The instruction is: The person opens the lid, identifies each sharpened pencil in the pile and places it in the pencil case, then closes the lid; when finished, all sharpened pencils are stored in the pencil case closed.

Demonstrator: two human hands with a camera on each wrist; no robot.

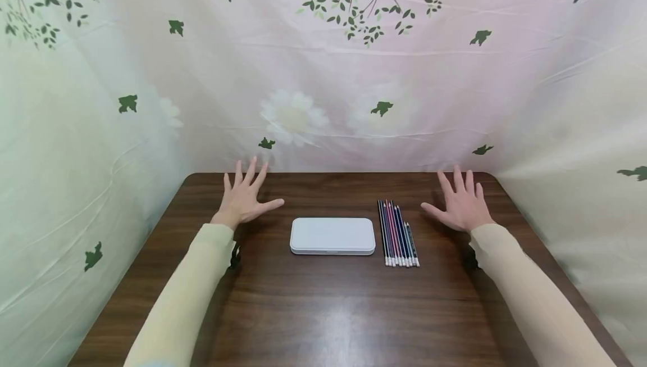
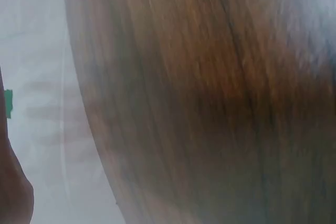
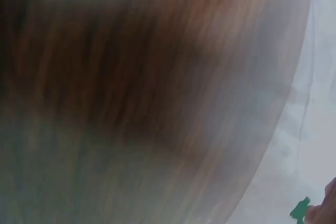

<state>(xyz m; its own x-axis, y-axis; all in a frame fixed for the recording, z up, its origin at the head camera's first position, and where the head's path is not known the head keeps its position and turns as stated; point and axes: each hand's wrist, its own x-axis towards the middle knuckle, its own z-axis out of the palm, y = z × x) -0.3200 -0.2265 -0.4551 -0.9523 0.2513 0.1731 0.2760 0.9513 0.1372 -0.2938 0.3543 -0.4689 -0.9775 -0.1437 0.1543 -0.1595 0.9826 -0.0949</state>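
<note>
My left hand (image 1: 241, 199) is spread over the far left of the table, fingers straight and holding nothing. On the far right my right hand (image 1: 461, 205) is likewise spread, its thumb pointing toward the pencils. Between the hands lies a closed white pencil case (image 1: 332, 235), flat and rounded at the corners. Just right of it, several pencils (image 1: 393, 235) in dark and reddish colours lie side by side, eraser ends toward me; the rightmost ones are shorter. In the wrist views only a bit of the left hand (image 2: 14, 190) and of the right hand (image 3: 324, 208) shows at the edge.
The dark brown wooden table (image 1: 323, 299) has rounded far corners. A pale curtain (image 1: 328, 75) with printed leaves, flowers and green bird shapes hangs close behind it and along both sides. Light reflects off the near part of the tabletop.
</note>
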